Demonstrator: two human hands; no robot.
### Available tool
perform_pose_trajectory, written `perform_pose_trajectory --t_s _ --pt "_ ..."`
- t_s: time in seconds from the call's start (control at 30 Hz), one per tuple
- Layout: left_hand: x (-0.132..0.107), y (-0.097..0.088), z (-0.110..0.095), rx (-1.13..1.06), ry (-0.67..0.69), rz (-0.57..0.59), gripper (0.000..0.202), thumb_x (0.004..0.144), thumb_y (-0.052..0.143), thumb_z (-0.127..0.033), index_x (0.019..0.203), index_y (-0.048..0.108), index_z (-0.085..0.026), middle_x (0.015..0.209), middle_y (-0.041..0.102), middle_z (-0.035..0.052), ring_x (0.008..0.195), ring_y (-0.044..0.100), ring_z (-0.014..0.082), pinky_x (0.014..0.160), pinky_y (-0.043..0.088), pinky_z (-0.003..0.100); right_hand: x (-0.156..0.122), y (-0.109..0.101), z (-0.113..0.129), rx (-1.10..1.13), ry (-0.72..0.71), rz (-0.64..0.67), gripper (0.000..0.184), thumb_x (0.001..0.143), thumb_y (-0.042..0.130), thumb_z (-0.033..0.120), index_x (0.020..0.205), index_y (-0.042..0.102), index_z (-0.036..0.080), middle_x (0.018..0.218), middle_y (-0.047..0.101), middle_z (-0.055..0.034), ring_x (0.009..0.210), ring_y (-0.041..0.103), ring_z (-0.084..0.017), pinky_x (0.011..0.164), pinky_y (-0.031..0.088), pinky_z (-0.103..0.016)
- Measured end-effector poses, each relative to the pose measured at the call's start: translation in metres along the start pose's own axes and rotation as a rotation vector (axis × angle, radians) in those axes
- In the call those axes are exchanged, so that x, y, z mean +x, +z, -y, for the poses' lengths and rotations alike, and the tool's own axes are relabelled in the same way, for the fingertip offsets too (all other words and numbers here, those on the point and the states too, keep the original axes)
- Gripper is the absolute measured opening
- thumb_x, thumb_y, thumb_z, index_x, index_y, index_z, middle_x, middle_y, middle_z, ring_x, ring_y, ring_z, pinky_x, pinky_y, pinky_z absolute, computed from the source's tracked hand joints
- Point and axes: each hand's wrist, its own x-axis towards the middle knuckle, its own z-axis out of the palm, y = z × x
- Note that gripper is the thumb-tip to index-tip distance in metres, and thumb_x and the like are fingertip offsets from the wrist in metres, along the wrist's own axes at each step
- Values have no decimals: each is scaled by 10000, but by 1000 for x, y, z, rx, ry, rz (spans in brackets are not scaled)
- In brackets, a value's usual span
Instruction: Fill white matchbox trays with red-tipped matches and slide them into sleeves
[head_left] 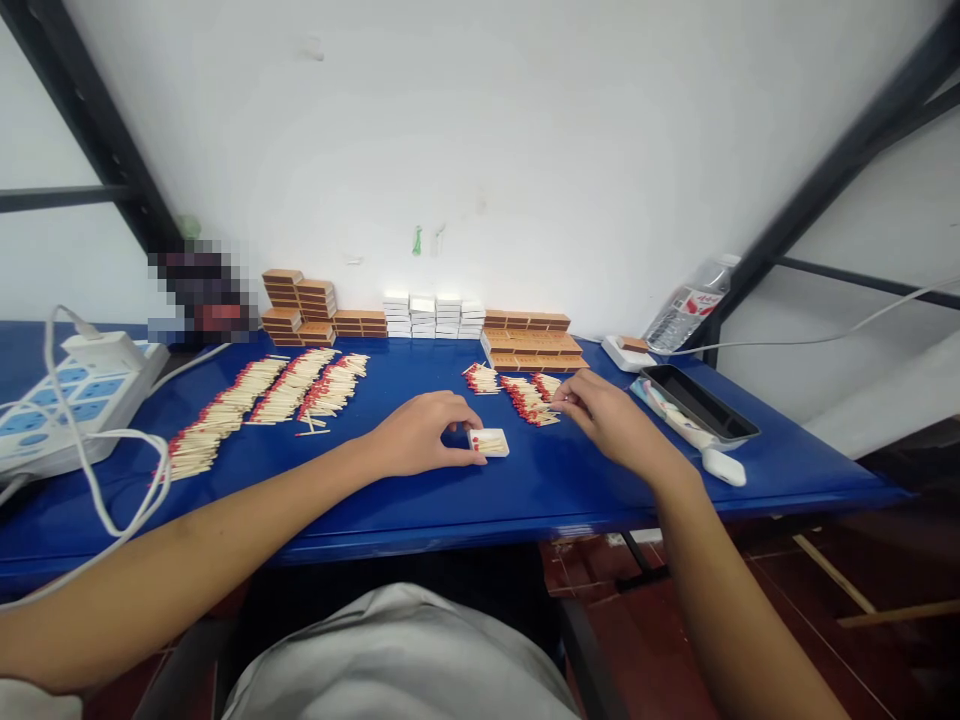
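White, shallow rectangular tray, left fingers pinching its end, right fingers bunched at slender wooden matches, grip unclear

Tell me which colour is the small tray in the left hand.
The tray is white, shown in the head view.

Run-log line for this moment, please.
left hand: holding tray | right hand: at match pile | tray: matches inside | orange boxes: stacked at back

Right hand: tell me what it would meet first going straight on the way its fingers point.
The right hand would first meet the loose red-headed matches just ahead of it, toward the left; it may already be touching them, as depth is unclear there.
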Motion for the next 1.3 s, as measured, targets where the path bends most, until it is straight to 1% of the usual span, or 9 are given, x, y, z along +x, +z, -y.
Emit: perform_pose_trajectory --t_s 0.17,0.27,0.43,0.53,0.67,0.77,0.87,1.03,1.3 --pt "1 0 -1 -4 -4 3 349 876 825 -477 1087 765 -206 937 699 35 870 627 199 786 457 314 -1 2 45 6 -42 35 191 1080 478 325 957 599 242 1005 622 -84 867 618 -250 793 483 -380" --pt "1 1 -1 2 11 1 349 879 825 -471 1089 762 -200 932 700 32 867 627 196 790 456 316 -2 12 66 11 -70 99 164 1078 480 279 972 599 243 1022 626 -76 867 619 -237 776 490 -367" --pt "0 1 0 -3 17 -15 364 872 823 -497 1073 757 -201 946 708 33 874 638 200 783 461 320 -2 29 79 45 -128 167 162 1076 493 279 1006 635 243 1036 640 -78 854 630 -226 765 499 -365" --pt "0 0 0 -2 10 -6 349 874 826 -476 1080 757 -203 947 709 34 881 636 201 789 461 322 1 21 63 104 -107 82 198 1081 489 318 995 651 242 1011 653 -76 876 625 -231 798 495 -375" --pt "0 0 -1 -9 -1 2 343 884 807 -496 1069 764 -211 933 698 38 870 630 201 773 461 320 6 2 13 54 -1 -82 224 1045 535 371 952 679 227 938 655 -90 804 599 -246 762 473 -394" --pt "1 -1 -2 -14 -6 4 346 887 800 -510 1065 768 -215 934 699 39 868 628 202 763 460 318 6 -2 -25 19 46 -51 247 1009 575 409 929 705 215 899 631 -83 765 592 -242 758 476 -402" --pt "1 -1 -2 -16 -11 10 348 882 804 -510 1066 769 -217 932 701 37 865 627 201 760 460 317 3 4 -48 28 64 17 256 988 604 429 942 735 214 922 640 -84 786 610 -243 781 494 -406" --pt "0 -1 -2 -24 -15 8 364 882 801 -524 1064 765 -211 937 704 34 865 637 198 753 463 316 2 10 -60 15 76 51 219 988 611 398 968 739 221 963 675 -90 826 632 -246 810 503 -402" --pt "1 0 -2 -11 12 -4 354 879 808 -512 1069 767 -216 946 716 42 874 642 206 768 464 325 4 12 -63 -9 78 79 210 1007 569 365 929 685 210 921 660 -81 804 609 -231 775 484 -368"
